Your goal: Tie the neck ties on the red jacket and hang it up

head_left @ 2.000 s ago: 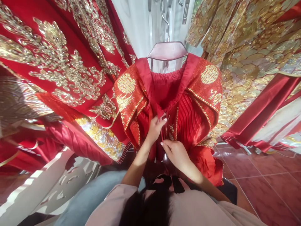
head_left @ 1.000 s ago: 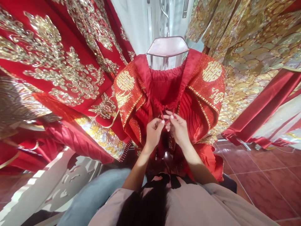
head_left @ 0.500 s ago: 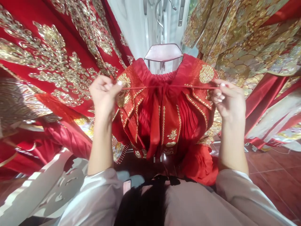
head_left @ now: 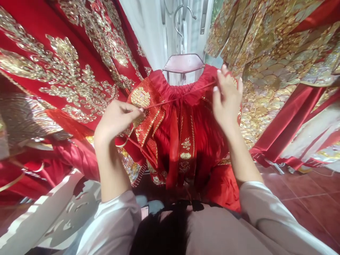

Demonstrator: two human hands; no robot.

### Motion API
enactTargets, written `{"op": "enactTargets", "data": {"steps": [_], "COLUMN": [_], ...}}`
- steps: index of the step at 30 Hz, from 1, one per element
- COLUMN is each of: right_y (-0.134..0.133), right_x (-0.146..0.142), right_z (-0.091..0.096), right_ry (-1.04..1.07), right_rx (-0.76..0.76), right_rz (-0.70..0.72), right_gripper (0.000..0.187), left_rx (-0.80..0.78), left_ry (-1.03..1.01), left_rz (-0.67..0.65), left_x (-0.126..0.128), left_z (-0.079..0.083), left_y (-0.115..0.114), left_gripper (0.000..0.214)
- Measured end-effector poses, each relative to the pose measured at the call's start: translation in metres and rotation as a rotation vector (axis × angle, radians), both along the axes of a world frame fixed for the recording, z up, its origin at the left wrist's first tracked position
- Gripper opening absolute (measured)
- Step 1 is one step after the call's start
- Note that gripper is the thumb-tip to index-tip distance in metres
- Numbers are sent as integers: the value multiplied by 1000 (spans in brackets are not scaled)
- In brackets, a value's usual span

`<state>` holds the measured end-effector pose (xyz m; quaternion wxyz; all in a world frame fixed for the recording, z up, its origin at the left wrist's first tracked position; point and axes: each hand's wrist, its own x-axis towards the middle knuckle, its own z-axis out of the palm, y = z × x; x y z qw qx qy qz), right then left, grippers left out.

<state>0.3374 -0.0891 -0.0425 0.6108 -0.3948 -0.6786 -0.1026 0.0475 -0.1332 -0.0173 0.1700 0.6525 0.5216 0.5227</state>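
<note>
Right hand [head_left: 227, 95] rose; cord [head_left: 180, 96] stretches from it to left hand [head_left: 114, 118].

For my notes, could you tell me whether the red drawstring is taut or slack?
Taut: the drawstring runs straight between the left hand and right hand.

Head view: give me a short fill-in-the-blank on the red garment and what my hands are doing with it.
The red garment hangs on a pink ____.
The left hand and the right hand hold a thin red ____ stretched between them.
Of the two hands, the ____ one is higher in the picture.
The floor is laid with red ____.

Missing words: hanger; cord; right; tiles.
</note>
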Motion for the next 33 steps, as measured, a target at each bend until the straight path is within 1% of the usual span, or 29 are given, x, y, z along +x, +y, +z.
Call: {"op": "enactTargets", "data": {"steps": [1, 2, 3, 4, 6, 8, 9, 10, 11, 13, 14, 15, 16, 17, 18, 19, 20, 23, 27, 29, 33], "right_y": [2, 4, 7, 10, 14, 15, 14, 12, 10, 6, 5, 4, 4, 3, 3, 2, 2, 0, 5, 9, 16], "right_x": [-4, -7, -9, -10, -12, -14, -15, -16, -17, -20, -23, -25, -28, -31, -35, -37, -39, -41, -36, -34, -37], "right_z": [-1, -4, -7, -11, -18, -21, -21, -19, -17, -11, -8, -5, -4, -3, -3, -4, -6, -11, -18, -20, -22], "right_ry": [-83, -140, -173, -191, -187, -153, -141, -138, -140, -109, -64, -4, 59, 111, 138, 140, 121, -22, -232, -256, -208], "right_rx": [-69, -134, -186, -223, -270, -323, -378, -457, -549, -695, -719, -708, -671, -624, -578, -534, -491, -380, -318, -298, -281], "right_rz": [-113, -199, -259, -300, -315, -242, -161, -43, 105, 418, 541, 623, 661, 667, 654, 629, 595, 459, 284, 256, 295], "right_gripper": [32, 31, 31, 31, 29, 23, 19, 16, 17, 24, 28, 32, 36, 38, 38, 37, 34, 24, 25, 26, 24], "left_rx": [-13, 2, 51, 127, 250, 317, 339, 354, 364, 348, 311, 259, 198, 138, 86, 48, 26, 29, 103, 121, 160], "left_ry": [141, 232, 275, 271, 201, 73, 15, -38, -87, -162, -176, -175, -162, -142, -123, -112, -109, -90, -25, -9, 28], "left_rz": [113, 219, 313, 393, 493, 534, 524, 480, 404, 173, 33, -102, -222, -320, -386, -419, -426, -404, -375, -349, -276], "left_x": [3, 8, 14, 22, 38, 53, 59, 65, 70, 79, 83, 86, 89, 90, 92, 92, 93, 93, 95, 98, 104], "left_z": [-1, -3, -5, -7, -12, -17, -19, -19, -20, -19, -19, -18, -18, -18, -18, -18, -19, -20, -21, -22, -28], "left_y": [0, 1, 4, 8, 20, 37, 45, 52, 58, 64, 64, 63, 60, 58, 55, 53, 51, 45, 41, 42, 49], "left_gripper": [7, 5, 6, 7, 8, 9, 9, 9, 9, 15, 19, 22, 24, 26, 27, 27, 27, 23, 14, 17, 22]}}
